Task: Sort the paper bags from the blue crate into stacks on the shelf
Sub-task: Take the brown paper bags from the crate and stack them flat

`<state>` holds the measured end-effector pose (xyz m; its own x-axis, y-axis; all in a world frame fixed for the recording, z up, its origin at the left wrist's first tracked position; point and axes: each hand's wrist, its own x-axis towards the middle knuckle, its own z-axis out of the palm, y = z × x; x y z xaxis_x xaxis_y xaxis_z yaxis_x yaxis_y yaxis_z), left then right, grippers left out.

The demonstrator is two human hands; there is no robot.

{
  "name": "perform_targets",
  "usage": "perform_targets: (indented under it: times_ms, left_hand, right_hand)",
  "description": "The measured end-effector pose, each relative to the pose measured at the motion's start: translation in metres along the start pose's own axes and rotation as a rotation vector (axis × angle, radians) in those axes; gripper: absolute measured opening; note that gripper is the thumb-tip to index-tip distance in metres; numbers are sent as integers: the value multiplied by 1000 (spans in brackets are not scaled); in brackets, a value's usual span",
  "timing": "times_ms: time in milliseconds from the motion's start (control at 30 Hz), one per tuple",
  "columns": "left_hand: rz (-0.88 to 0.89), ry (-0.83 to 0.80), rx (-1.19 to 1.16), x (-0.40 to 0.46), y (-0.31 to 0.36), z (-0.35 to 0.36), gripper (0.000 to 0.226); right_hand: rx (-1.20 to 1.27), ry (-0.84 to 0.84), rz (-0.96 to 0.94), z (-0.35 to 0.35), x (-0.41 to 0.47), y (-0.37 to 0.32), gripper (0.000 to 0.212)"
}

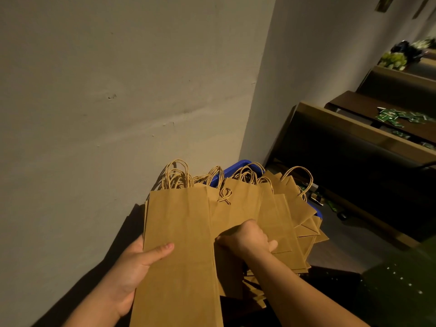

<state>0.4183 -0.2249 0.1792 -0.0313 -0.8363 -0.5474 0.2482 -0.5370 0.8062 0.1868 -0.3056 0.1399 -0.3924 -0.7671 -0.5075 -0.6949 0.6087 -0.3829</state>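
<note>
- The left hand (132,267) gripped a tall stack of flat brown bags (179,244), with the thumb lying across the front.
- The right hand (245,237) was curled tight around the bottom edge of more paper bags (271,218), which fanned out just past its knuckles.
- The blue crate (232,169) sat beyond both hands, under the fanned bags. Only bits of its rim showed.
- The dark shelf (354,142) stood off past the right hand, well apart from the bags. I think none of these bags had reached it yet.
- The fanned bags looked loose and uneven. If the right hand lifted fast, some might slip out and fall.
- The twisted handles (177,175) were bunched together beyond the hands. They might snag each other and drag extra bags along.
- The left stack was tall and floppy. A weak hold might let it bend and slide apart.
</note>
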Motion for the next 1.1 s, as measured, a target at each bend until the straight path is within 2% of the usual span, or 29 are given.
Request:
perform_targets:
  times_ms: [100, 133, 267, 333, 500, 733, 1000, 1100]
  left_hand:
    - [0, 0, 1, 1, -1, 0, 53]
    - [-3, 1, 0, 1, -1, 0, 53]
    - [-8, 0, 7, 3, -2, -1, 52]
    - [-10, 1, 16, 3, -1, -1, 52]
    - [-15, -1, 37, 5, 1, -1, 53]
    - [-32, 1, 65, 8, 4, -1, 47]
    - [-60, 8, 79, 12, 3, 2, 45]
    - [-65, 14, 88, 12, 3, 3, 47]
  right_hand:
    - [-79, 64, 17, -1, 2, -1, 87]
    - [-99, 75, 24, -1, 4, -1, 86]
    - [-118, 21, 16, 3, 14, -1, 57]
    - [-99, -8, 18, 4, 15, -2, 53]
    - [-86, -17, 99, -6, 17, -5, 75]
    - [-55, 23, 158, -16, 31, -5, 90]
    - [15, -19, 203, -15, 37, -5, 91]
    - [88, 32, 175, -13, 38, -11, 115]
